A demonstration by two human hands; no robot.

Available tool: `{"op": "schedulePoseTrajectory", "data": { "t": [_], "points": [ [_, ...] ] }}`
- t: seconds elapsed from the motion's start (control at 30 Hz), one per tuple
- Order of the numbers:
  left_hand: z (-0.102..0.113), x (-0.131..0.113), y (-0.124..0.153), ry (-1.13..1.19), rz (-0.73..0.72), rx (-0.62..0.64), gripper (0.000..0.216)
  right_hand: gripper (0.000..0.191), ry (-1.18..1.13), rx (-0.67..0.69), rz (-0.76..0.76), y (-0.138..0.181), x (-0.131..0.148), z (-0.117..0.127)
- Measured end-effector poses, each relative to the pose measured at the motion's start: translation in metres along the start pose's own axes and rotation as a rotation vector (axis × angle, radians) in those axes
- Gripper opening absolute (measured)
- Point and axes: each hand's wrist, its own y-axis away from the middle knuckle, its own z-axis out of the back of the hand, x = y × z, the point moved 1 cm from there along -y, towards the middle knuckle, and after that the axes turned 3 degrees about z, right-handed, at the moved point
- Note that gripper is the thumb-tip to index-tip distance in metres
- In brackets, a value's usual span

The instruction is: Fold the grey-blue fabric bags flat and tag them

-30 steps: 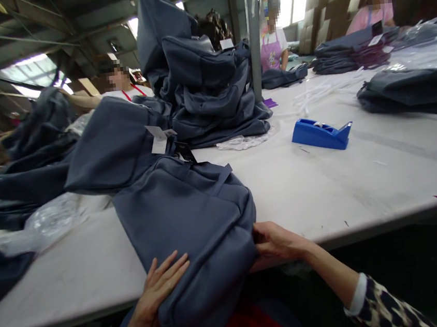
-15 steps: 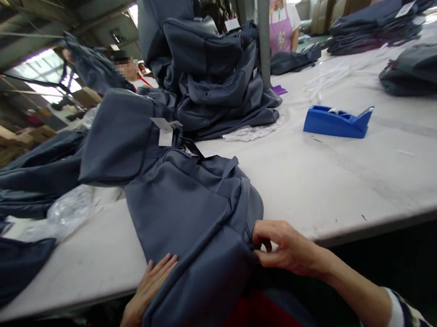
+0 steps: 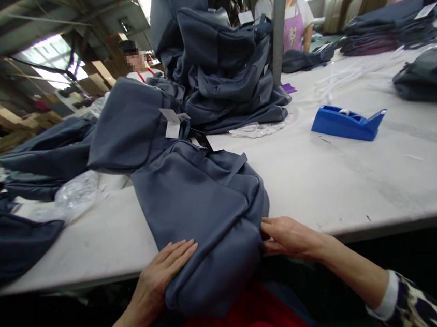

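A blue-grey backpack (image 3: 196, 197) lies in front of me, its near end hanging over the table edge towards my lap. My left hand (image 3: 165, 273) rests on its left side with the fingers stretched out flat. At the opposite side, my right hand (image 3: 288, 236) grips the bag's edge between thumb and fingers; the fingertips are partly hidden by the fabric. A black tag (image 3: 201, 140) lies at the backpack's far end. Just beyond it is another blue-grey bag (image 3: 126, 126) with a white tag (image 3: 173, 130).
A tall pile of similar bags (image 3: 224, 69) stands behind, beside a grey post (image 3: 280, 27). On the white table (image 3: 302, 186) sits a blue tape dispenser (image 3: 349, 122). Clear plastic (image 3: 77, 194) and more bags lie left. Several people stand across the table.
My left hand has moved up and further onto the backpack. The bag's near end has shifted right and up slightly. My right hand stays at the side edge. The view has turned left slightly.
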Motion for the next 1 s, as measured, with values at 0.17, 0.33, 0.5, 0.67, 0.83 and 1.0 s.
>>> {"op": "schedulePoseTrajectory", "data": {
  "t": [0.17, 0.33, 0.5, 0.67, 0.83, 1.0],
  "points": [
    [0.007, -0.004, -0.009, 0.038, 0.026, -0.003, 0.047, 0.023, -0.04, -0.112, 0.096, -0.003, -0.002, -0.005],
    [0.005, -0.013, -0.028, 0.084, 0.048, -0.092, 0.046, 0.028, 0.067, -0.299, 0.047, -0.003, -0.012, 0.021],
    [-0.012, -0.031, -0.076, -0.034, 0.062, -0.102, 0.043, 0.034, 0.101, -0.364, -0.172, 0.004, -0.065, 0.037],
    [-0.008, -0.036, -0.105, -0.09, -0.028, -0.085, 0.039, 0.022, 0.219, -0.451, -0.215, 0.023, -0.072, 0.054],
    [0.001, -0.041, -0.114, -0.118, -0.057, -0.069, 0.038, 0.072, 0.43, -0.444, 0.141, 0.012, 0.0, 0.064],
    [0.016, -0.054, -0.132, -0.14, -0.069, -0.007, 0.022, 0.087, 0.418, -0.058, 0.235, -0.019, 0.038, 0.055]
  ]
}}
